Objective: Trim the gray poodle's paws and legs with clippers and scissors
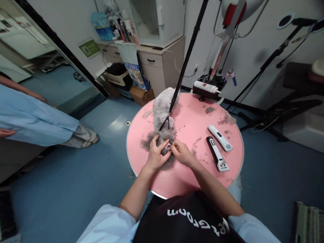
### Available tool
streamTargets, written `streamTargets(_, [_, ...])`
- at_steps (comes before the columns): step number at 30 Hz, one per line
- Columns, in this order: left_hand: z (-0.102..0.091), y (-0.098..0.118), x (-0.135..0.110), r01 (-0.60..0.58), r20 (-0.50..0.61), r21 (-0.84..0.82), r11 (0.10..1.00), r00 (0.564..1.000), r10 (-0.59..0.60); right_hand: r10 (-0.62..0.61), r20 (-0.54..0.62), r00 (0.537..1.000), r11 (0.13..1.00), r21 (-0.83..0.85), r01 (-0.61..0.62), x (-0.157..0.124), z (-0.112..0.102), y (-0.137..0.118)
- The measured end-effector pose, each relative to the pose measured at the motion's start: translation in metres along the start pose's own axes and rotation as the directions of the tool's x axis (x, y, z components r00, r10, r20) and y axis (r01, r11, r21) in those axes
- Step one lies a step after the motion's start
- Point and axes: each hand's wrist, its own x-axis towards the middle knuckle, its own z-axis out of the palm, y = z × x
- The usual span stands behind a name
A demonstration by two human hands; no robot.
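Note:
A small grey dog (163, 108), its body clipped short and its head still shaggy, is on the pink round grooming table (187, 175). My left hand (157, 155) grips the dog's head, thumb and fingers holding the fur back around a pinkish ear opening (168, 146). Pressed together in a pinch, the fingers of my right hand (181, 152) touch the right side of that ear; whatever lies between them is too small to make out. To the right lie a white clipper (220, 137) and a black-and-white clipper (216, 153).
A black grooming arm (188, 50) slants down to a loop by the dog's neck. Tufts of cut fur (226, 118) are scattered on the table. A white bottle (206, 86) lies in a holder at the far edge. Another person in a blue smock (32, 114) stands at left.

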Motion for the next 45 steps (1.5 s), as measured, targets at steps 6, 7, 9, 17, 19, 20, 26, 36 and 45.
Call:
streamTargets(6, [-0.002, -0.003, -0.004, 0.033, 0.02, -0.044, 0.998, 0.999, -0.032, -0.011, -0.009, 1.0, 0.999, 0.037, 0.011, -0.004, 0.002, 0.012])
streamTargets(7, [-0.003, -0.003, -0.004, 0.044, 0.026, -0.049, 0.998, 0.999, -0.042, -0.013, -0.01, 1.0, 0.999, 0.041, 0.014, -0.004, 0.002, 0.014])
streamTargets(9, [-0.005, -0.002, -0.002, 0.069, 0.041, -0.062, 0.996, 0.997, -0.066, -0.018, -0.01, 1.0, 0.999, 0.033, 0.018, -0.005, 0.004, 0.016])
streamTargets(17, [-0.007, 0.017, 0.009, 0.294, -0.084, -0.03, 0.955, 0.952, -0.295, -0.045, 0.079, 0.996, 0.946, -0.318, 0.068, -0.005, -0.02, 0.01])
streamTargets(19, [-0.005, 0.016, 0.011, 0.279, -0.095, -0.01, 0.96, 0.956, -0.279, -0.007, 0.009, 1.0, 0.895, -0.446, 0.01, 0.016, -0.051, 0.013])
streamTargets(20, [-0.004, 0.015, 0.011, 0.271, -0.09, -0.005, 0.963, 0.959, -0.27, 0.005, -0.044, 0.999, 0.865, -0.5, -0.026, 0.031, -0.07, 0.014])
streamTargets(26, [-0.002, 0.012, 0.012, 0.246, -0.056, 0.025, 0.969, 0.968, -0.245, 0.0, -0.252, 0.968, 0.668, -0.72, -0.187, 0.171, -0.182, 0.01])
streamTargets(36, [-0.008, 0.025, 0.019, 0.289, -0.086, 0.152, 0.945, 0.957, -0.278, 0.062, -0.21, 0.976, 0.321, -0.921, -0.219, 0.333, -0.256, 0.017])
streamTargets(45, [-0.007, 0.028, 0.032, 0.311, -0.17, 0.247, 0.918, 0.946, -0.275, 0.257, -0.173, 0.951, 0.133, -0.968, -0.212, 0.37, -0.276, 0.041])
